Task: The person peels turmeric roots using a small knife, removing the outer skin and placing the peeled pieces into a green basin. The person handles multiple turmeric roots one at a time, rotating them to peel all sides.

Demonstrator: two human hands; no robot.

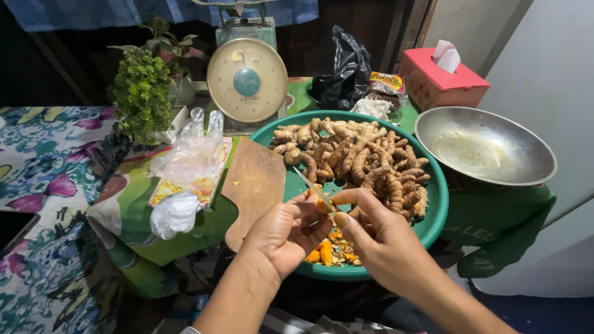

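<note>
On green cloth table [495,216], wooden board [257,185], dial scale [247,80], dim room

A home kitchen corner: dial scale [247,80], tissue box [440,79], steel bowl [486,146], basin of roots [433,216].

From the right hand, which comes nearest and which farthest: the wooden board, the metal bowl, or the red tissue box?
From the right hand:
1. Wooden board, to its left, nearest.
2. Metal bowl, upper right.
3. Red tissue box, behind the bowl, farthest.
</note>
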